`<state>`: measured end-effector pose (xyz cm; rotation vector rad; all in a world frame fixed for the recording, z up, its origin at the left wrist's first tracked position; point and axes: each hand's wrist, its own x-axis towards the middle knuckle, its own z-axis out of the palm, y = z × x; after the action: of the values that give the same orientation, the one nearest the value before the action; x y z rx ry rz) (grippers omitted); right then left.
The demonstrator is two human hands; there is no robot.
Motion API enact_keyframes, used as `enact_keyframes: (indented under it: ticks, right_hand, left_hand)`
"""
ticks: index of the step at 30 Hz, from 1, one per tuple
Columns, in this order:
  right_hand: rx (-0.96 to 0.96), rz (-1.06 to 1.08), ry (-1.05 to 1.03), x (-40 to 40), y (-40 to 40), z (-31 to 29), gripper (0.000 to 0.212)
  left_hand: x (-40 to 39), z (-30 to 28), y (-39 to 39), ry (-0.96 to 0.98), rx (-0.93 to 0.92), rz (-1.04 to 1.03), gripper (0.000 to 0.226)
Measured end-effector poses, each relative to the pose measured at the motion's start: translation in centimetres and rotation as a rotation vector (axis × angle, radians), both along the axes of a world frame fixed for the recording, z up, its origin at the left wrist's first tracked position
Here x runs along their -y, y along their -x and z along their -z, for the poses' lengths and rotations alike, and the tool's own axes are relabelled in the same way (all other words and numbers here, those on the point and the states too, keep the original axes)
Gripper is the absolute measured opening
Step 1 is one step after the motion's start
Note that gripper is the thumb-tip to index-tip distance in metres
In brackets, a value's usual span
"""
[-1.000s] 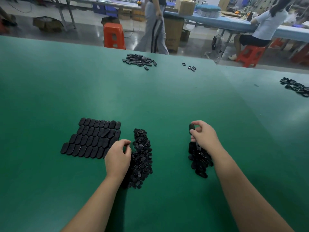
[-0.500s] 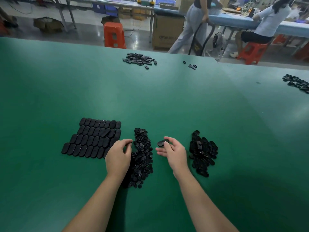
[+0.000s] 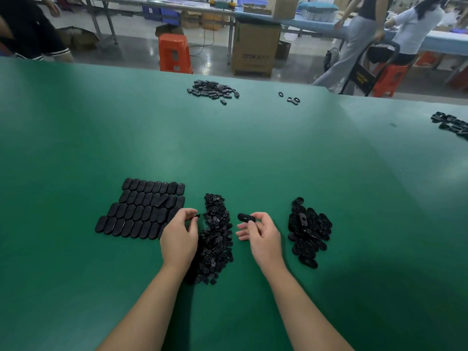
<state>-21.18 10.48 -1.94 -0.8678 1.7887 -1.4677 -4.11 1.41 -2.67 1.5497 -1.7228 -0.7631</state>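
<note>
Right hand pinching oval shell, held above bench, long axis pointing left. Left hand pinching small part, near shell but apart, middle pile between. Likely mating next.

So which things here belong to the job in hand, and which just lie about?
In the job: oval shell in right hand; small piece in left hand; middle pile; right pile; laid-out rows.
Lying about: far pile; loose rings; right-edge pile.
</note>
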Motion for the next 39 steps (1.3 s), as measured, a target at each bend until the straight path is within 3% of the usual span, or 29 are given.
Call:
enact_keyframes:
  ticks: [12,19,26,39]
  right_hand:
    - [-0.046,-0.015,-0.010,0.1,0.1,0.4,0.015]
    - [-0.070,-0.019,-0.014,0.4,0.2,0.4,0.019]
    - [-0.031,-0.012,0.005,0.5,0.2,0.6,0.016]
    - [-0.133,-0.008,-0.021,0.5,0.6,0.8,0.022]
  left_hand:
    - [-0.3,-0.7,-0.1,0.020,0.042,0.036,0.014]
    - [-0.4,-1.3,0.5,-0.009,-0.069,0.019,0.010]
    - [-2.0,-3.0,4.6,0.067,-0.050,0.235,0.010]
    - [-3.1,-3.0,6.9,-0.090,-0.047,0.278,0.014]
